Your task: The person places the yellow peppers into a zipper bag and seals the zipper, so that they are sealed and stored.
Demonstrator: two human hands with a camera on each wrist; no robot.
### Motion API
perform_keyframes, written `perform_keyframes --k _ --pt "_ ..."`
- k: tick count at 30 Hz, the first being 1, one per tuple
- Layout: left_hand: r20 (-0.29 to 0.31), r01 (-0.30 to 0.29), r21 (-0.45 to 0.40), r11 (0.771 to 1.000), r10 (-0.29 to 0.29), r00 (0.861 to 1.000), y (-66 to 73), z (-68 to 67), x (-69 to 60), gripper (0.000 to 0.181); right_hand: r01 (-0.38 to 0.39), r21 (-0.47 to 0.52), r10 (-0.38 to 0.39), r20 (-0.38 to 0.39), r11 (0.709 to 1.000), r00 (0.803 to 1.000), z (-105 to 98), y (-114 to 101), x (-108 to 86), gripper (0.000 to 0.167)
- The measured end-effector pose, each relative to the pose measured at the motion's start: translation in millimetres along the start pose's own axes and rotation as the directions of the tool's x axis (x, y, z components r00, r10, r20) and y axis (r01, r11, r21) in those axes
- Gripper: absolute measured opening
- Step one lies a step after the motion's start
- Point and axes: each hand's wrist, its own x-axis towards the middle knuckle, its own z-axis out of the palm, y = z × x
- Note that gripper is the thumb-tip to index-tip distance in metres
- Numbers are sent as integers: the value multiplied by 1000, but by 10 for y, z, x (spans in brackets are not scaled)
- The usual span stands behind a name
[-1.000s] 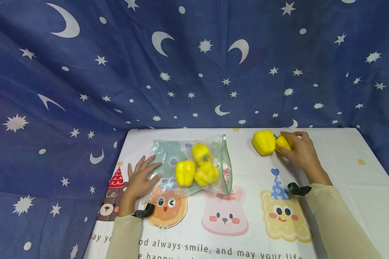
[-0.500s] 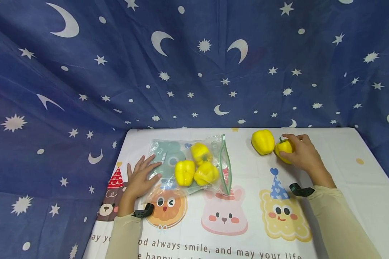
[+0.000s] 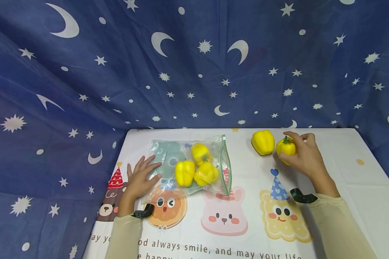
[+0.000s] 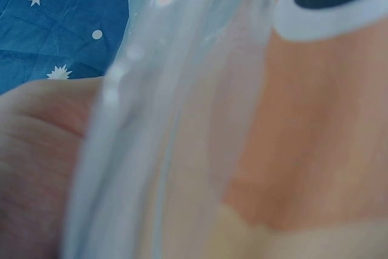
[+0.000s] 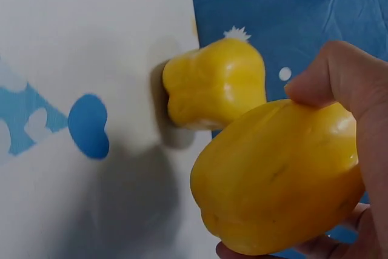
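My left hand [image 3: 143,178] lies with spread fingers on the left end of a clear zip bag [image 3: 155,151]. Inside the bag are three yellow bell peppers [image 3: 185,173]. The bag's green-edged zip side [image 3: 228,172] faces right. At the back right, my right hand [image 3: 306,154] grips another yellow bell pepper [image 3: 286,146] between thumb and fingers, its green stem upward. A loose yellow bell pepper [image 3: 263,142] sits just left of it, apart. Up close in the right wrist view, the gripped bell pepper [image 5: 279,180] hides part of the fingers. Bag plastic [image 4: 151,119] covers much of the left wrist view.
A white cloth with cartoon prints [image 3: 225,217] covers the table. Behind and to the left hangs a dark blue curtain [image 3: 194,64] with moons and stars. The loose pepper is near the table's back edge.
My right hand has drawn its bell pepper slightly right, away from the loose one, and turned it so the stem points up. My left hand and the bag have stayed in place.
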Motion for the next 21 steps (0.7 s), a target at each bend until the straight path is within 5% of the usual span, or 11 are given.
perform_keyframes --k 15,21 --pt "4 5 9 1000 -5 1000 -17 22 15 49 162 97 -141 -191 982 971 -43 -304 -209 59" --pt "7 8 10 1000 -8 1000 -12 15 9 49 168 143 -137 -205 975 969 -36 -410 -271 59"
